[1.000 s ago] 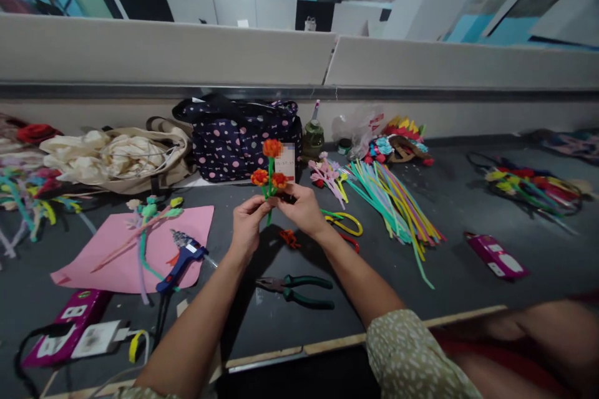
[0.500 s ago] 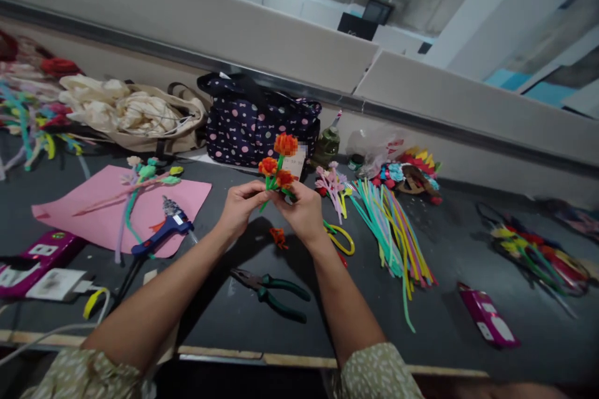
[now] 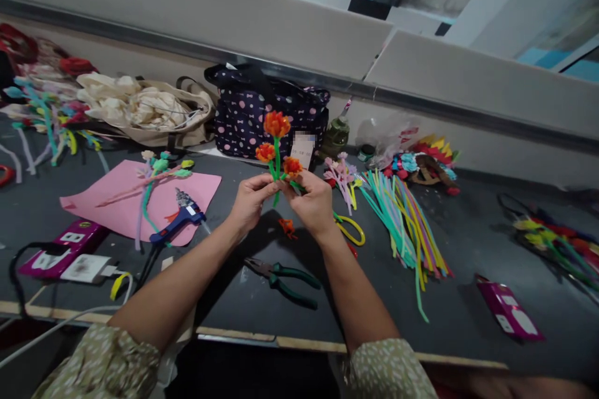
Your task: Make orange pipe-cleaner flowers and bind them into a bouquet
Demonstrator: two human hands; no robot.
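Both hands pinch the green stem of a pipe-cleaner flower [image 3: 277,126] with three orange blooms, one tall in the middle and a lower one on each side. My left hand [image 3: 253,201] grips the stem from the left, its thumb and forefinger closed. From the other side my right hand [image 3: 312,201] closes its fingers round the stem below the right bloom. Under the hands, a scrap of orange pipe cleaner [image 3: 287,229] lies on the dark table [image 3: 215,308]. Nearer to me are pliers [image 3: 281,279] with green handles, jaws pointing left.
On the left a blue glue gun [image 3: 180,221] rests on pink paper [image 3: 116,193] beside finished flower stems. A bundle of coloured pipe cleaners [image 3: 407,230] lies to the right, with a purple packet [image 3: 508,308] beyond. A dotted bag [image 3: 243,118] stands behind.
The flower's blooms now stand higher and further apart, with more green stem showing. Both hands keep their pinch on it. The whole view has shifted slightly.
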